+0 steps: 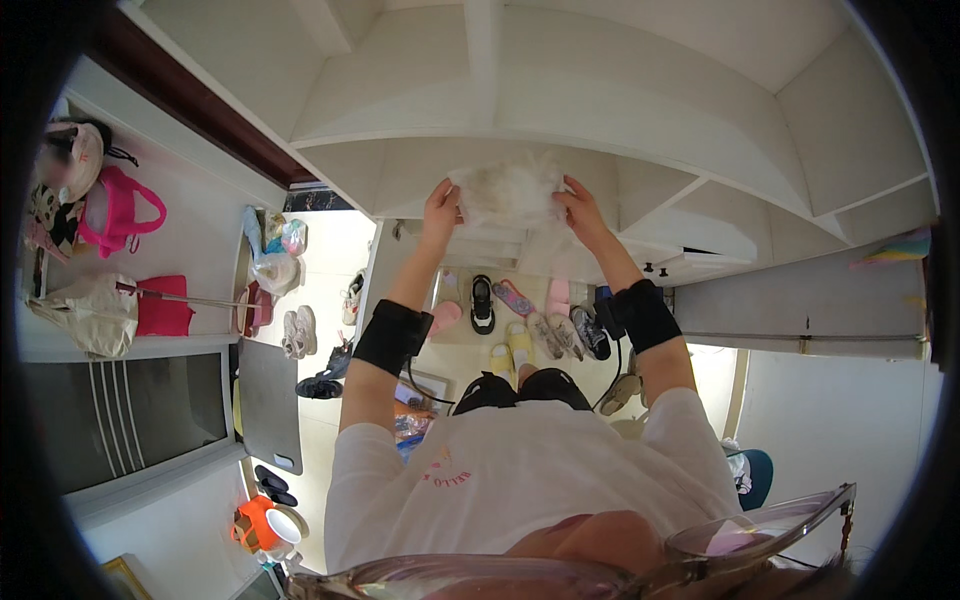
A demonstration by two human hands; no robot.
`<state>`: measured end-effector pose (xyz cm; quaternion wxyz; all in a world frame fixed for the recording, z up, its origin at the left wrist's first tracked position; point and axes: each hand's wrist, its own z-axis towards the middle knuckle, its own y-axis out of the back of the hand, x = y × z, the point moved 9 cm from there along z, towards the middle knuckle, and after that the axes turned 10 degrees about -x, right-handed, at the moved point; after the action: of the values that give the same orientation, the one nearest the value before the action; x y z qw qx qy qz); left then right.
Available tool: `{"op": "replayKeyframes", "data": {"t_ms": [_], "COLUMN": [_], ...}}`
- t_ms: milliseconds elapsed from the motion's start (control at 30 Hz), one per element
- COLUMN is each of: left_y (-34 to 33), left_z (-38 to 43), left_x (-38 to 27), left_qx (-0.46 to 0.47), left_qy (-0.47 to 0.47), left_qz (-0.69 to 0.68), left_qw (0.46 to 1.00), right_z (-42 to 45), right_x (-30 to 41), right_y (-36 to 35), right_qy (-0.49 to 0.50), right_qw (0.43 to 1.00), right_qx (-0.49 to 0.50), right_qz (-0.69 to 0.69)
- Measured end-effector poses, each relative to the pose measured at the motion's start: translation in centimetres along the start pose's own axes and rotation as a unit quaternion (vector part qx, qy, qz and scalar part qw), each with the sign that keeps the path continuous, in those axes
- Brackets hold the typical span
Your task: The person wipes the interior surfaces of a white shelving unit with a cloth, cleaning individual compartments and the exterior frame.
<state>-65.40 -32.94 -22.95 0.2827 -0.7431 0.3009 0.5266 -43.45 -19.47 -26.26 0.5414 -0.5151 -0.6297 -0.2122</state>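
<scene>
In the head view, both hands hold up a whitish, thin, semi-transparent sheet or bag [510,191] with brownish smudges, stretched between them. My left hand [442,204] pinches its left edge between thumb and fingers. At its right edge, my right hand [581,211] grips it the same way. Behind the sheet is a white shelf unit [555,82] with open compartments. Black bands wrap both forearms. Whether the sheet is plastic or a cloth wipe cannot be told.
Shoes and slippers, among them a black sandal [482,304] and yellow slippers [519,343], stand on the floor below. A cabinet with dark knobs [662,271] is at the right. Bags, including a pink one [116,210], hang at the left; plastic bags [275,271] lie nearby.
</scene>
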Motion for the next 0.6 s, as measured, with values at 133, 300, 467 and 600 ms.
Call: {"op": "replayKeyframes", "data": {"t_ms": [133, 300, 467, 600], "left_y": [2.0, -4.0, -9.0, -13.1], "left_z": [4.0, 0.3, -1.2, 0.2], "left_x": [7.9, 4.2, 3.5, 3.0], "left_qx": [-0.132, -0.045, 0.011, -0.025], "left_qy": [0.12, -0.309, -0.408, -0.403], "left_qz": [0.003, 0.387, 0.461, 0.501], "left_qw": [0.984, 0.867, 0.788, 0.766], "right_z": [2.7, 2.9, 2.2, 2.3], "right_x": [-4.6, -5.6, -4.8, -4.8], "right_y": [3.5, 6.0, 3.1, 4.3], "right_qy": [-0.003, 0.109, 0.095, 0.116], "right_qw": [0.954, 0.904, 0.905, 0.921], "right_qx": [-0.157, -0.163, -0.147, -0.148], "right_qz": [-0.254, -0.381, -0.387, -0.341]}}
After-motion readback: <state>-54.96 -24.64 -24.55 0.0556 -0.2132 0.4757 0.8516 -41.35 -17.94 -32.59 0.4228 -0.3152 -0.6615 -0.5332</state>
